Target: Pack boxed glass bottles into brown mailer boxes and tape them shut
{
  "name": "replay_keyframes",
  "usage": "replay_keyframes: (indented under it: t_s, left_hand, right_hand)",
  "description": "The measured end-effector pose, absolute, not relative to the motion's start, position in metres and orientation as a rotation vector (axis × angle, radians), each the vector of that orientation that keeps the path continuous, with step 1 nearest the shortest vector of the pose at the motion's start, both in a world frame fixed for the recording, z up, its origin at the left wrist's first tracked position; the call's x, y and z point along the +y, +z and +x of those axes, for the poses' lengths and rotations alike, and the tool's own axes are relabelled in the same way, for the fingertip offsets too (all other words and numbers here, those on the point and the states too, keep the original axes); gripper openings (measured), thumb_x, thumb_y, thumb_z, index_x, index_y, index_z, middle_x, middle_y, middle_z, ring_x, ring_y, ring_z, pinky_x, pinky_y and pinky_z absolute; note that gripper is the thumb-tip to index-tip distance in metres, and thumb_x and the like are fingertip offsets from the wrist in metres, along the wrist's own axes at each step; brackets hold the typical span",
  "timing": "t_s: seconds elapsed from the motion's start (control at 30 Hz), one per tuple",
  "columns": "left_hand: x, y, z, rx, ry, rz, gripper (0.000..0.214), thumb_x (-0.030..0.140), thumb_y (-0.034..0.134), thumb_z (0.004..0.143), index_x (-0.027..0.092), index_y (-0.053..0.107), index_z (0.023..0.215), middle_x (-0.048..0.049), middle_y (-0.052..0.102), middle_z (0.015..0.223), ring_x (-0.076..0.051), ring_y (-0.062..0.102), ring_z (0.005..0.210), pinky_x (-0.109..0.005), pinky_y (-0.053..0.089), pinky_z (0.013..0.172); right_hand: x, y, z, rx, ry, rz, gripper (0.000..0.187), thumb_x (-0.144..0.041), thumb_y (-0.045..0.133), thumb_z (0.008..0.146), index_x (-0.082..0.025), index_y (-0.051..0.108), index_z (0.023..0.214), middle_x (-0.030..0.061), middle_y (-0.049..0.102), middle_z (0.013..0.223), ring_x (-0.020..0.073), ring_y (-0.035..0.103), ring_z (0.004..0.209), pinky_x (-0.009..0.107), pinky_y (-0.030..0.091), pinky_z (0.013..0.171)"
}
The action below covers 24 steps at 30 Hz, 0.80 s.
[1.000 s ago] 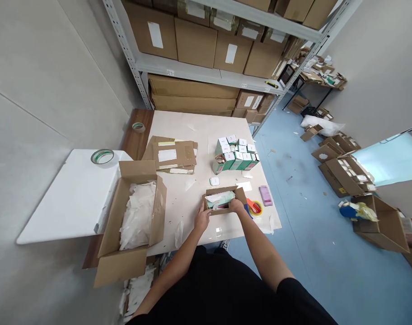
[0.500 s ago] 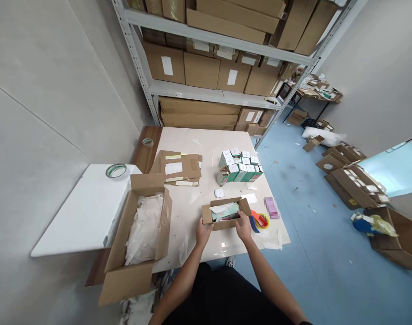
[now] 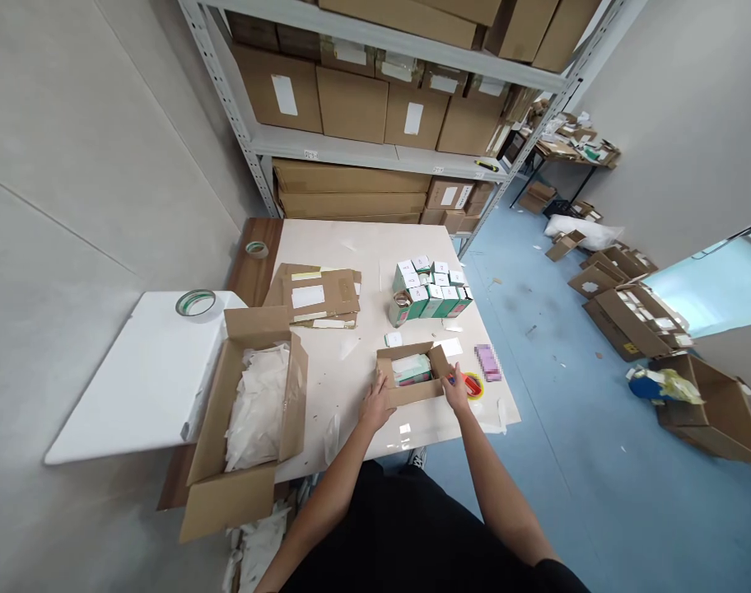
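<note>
Forearms extended: left hand against the left corner of a small open carton, right hand at its right end; whether either pinches cannot be told.

A pale table is seen at the centre of the frame. Flat cardboard pieces are stacked on its upper left, and green-and-white boxes are grouped on its upper right. Below them a small white box and white paper are laid. Farther right, a red-and-yellow item is placed near a blurred purple item.
</note>
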<state>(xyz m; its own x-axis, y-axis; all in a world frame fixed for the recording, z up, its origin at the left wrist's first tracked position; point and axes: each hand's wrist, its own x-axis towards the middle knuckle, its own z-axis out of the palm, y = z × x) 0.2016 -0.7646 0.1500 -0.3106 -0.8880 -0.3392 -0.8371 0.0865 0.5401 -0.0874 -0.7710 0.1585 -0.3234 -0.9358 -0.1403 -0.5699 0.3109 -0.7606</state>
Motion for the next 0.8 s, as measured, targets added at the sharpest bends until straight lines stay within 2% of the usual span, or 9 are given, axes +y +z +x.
replay_keyframes:
  t_s: [0.07,0.2,0.33,0.43,0.5,0.53,0.63,0.73,0.8]
  left_hand:
    - [-0.767,0.156,0.206,-2.269,-1.067,1.770,0.096,0.045,0.074,0.087,0.024,0.025,0.166,-0.0095,0.002,0.177,-0.037,0.035,0.154,-0.044,0.035,0.123]
    - [-0.770,0.166,0.211,-2.224,-1.080,1.825,0.087,0.061,0.073,0.086,0.026,0.042,0.160,-0.0095,0.017,0.175,-0.038,0.050,0.143,-0.045,0.045,0.115]
    - [-0.774,0.170,0.211,-2.080,-1.005,1.842,0.055,0.061,0.057,0.098,0.028,0.067,0.140,-0.0062,0.041,0.166,-0.032,0.062,0.130,-0.041,0.053,0.104]
    - [-0.779,0.170,0.206,-1.933,-0.903,1.875,0.039,0.052,0.060,0.099,0.028,0.076,0.126,-0.0065,0.060,0.152,-0.027,0.067,0.123,-0.036,0.055,0.100]
    - [-0.782,0.171,0.201,-1.885,-0.793,1.905,0.040,0.043,0.066,0.097,0.027,0.071,0.134,-0.0081,0.065,0.145,-0.027,0.065,0.125,-0.037,0.052,0.105]
    - [-0.783,0.172,0.198,-1.877,-0.733,1.924,0.048,0.038,0.069,0.095,0.026,0.066,0.141,-0.0094,0.063,0.147,-0.028,0.063,0.128,-0.038,0.051,0.108]
    - [-0.791,0.177,0.191,-1.896,-0.588,1.998,0.081,0.031,0.076,0.089,0.025,0.040,0.161,-0.0143,0.043,0.163,-0.033,0.056,0.136,-0.044,0.049,0.110]
    - [-0.805,0.187,0.188,-2.057,-0.491,1.971,0.105,0.032,0.082,0.082,0.029,0.021,0.168,-0.0132,0.020,0.174,-0.038,0.039,0.150,-0.048,0.046,0.113]
    - [-0.815,0.193,0.187,-2.235,-0.464,1.860,0.108,0.029,0.082,0.081,0.031,0.018,0.168,-0.0105,0.021,0.174,-0.038,0.023,0.157,-0.049,0.041,0.117]
  right_hand:
    - [-0.769,0.162,-0.083,1.847,-0.719,-1.382,0.070,-0.043,0.058,0.090,-0.023,0.048,0.156,0.0123,0.064,0.145,0.0311,0.061,0.131,0.045,0.049,0.109]
    - [-0.764,0.168,-0.075,1.765,-0.607,-1.527,0.057,-0.044,0.073,0.080,-0.024,0.070,0.134,0.0121,0.066,0.141,0.0338,0.058,0.134,0.047,0.045,0.114]
    - [-0.763,0.170,-0.074,1.719,-0.748,-1.422,0.056,-0.054,0.070,0.085,-0.023,0.072,0.131,0.0127,0.071,0.134,0.0329,0.063,0.125,0.047,0.051,0.107]
    - [-0.769,0.168,-0.072,1.780,-0.829,-1.300,0.061,-0.053,0.067,0.085,-0.022,0.066,0.138,0.0127,0.070,0.134,0.0307,0.068,0.113,0.043,0.056,0.097]
    - [-0.775,0.164,-0.070,1.944,-0.823,-1.229,0.064,-0.048,0.067,0.083,-0.019,0.063,0.140,0.0143,0.070,0.130,0.0314,0.068,0.110,0.043,0.056,0.094]
    - [-0.777,0.161,-0.068,2.034,-0.796,-1.190,0.065,-0.045,0.067,0.082,-0.017,0.062,0.140,0.0154,0.070,0.128,0.0323,0.068,0.110,0.043,0.055,0.094]
    - [-0.780,0.151,-0.066,2.220,-0.662,-1.053,0.071,-0.044,0.072,0.077,-0.012,0.061,0.140,0.0183,0.069,0.125,0.0356,0.067,0.113,0.043,0.053,0.095]
    - [-0.780,0.143,-0.067,2.260,-0.581,-0.942,0.081,-0.052,0.075,0.074,-0.012,0.057,0.142,0.0194,0.068,0.127,0.0374,0.065,0.118,0.042,0.052,0.096]
    - [-0.780,0.139,-0.069,2.256,-0.555,-0.928,0.084,-0.054,0.075,0.073,-0.013,0.055,0.144,0.0193,0.067,0.130,0.0375,0.064,0.121,0.042,0.051,0.096]
